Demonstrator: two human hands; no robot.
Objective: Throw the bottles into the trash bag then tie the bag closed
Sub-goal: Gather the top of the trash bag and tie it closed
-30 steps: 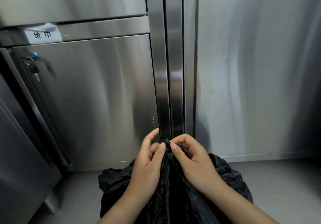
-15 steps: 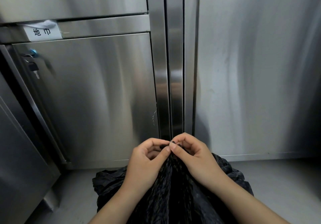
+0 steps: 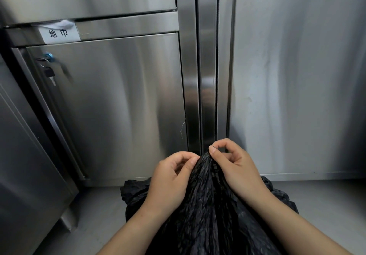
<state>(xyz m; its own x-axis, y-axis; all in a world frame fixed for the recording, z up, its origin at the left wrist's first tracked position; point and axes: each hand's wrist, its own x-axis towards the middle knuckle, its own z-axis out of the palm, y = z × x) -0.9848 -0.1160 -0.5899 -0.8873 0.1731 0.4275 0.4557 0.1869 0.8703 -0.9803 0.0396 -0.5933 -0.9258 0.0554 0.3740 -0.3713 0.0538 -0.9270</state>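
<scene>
A black crinkled trash bag (image 3: pixel 206 211) stands on the grey floor at the bottom centre, its top gathered up into a peak. My left hand (image 3: pixel 170 177) pinches the gathered plastic from the left with thumb and fingers. My right hand (image 3: pixel 231 163) pinches the very tip of the peak from the right, slightly higher than the left. No bottles show; the bag's inside is hidden.
Stainless steel cabinets fill the view behind the bag. A cabinet door (image 3: pixel 111 104) on the left has a blue lock with a hanging key (image 3: pixel 49 66) and a white label (image 3: pixel 59 34) above it. A steel unit (image 3: pixel 23 165) juts out at the left edge.
Both hands have curled tighter on the bag's top. My right hand has risen a little with the tip of the plastic, and the left has slipped slightly lower and leftward.
</scene>
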